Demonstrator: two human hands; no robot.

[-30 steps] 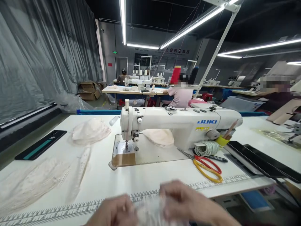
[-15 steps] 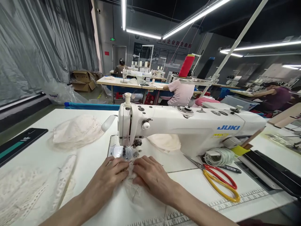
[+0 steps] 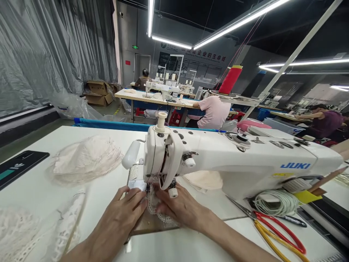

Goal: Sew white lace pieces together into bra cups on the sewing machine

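Your left hand and right hand lie flat at lower centre, fingers pressed together on the lace between them, its long axis running up the frame under the needle, both hands equally close.

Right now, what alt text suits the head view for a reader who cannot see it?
Left hand and right hand press a lace piece flat under the needle of a white sewing machine. Red-and-yellow scissors lie to the right.
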